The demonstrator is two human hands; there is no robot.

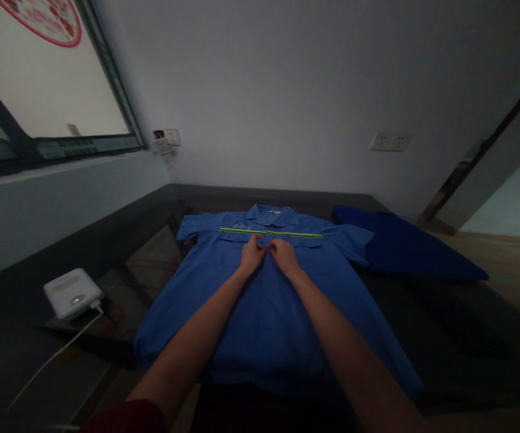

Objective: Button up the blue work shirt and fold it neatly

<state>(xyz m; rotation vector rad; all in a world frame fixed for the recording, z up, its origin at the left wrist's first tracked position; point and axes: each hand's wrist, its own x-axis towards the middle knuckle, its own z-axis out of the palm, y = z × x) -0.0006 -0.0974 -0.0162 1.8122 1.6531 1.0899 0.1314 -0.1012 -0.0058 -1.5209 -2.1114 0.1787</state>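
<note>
A blue short-sleeved work shirt (264, 300) lies spread front side up on the dark table, collar toward the wall. Yellow-green piping crosses its chest above two pocket flaps. My left hand (253, 252) and my right hand (282, 254) meet at the front placket, just below the piping. Fingers of both hands are pinched on the placket edges, close together. Whether a button sits between the fingertips is too small to make out.
A darker blue folded cloth (404, 246) lies at the right, partly beside the shirt's sleeve. On the left a white box-shaped device (73, 293) has a white cable (56, 355) plugged in. The dark table (422, 325) meets the wall, where sockets (390, 142) are mounted.
</note>
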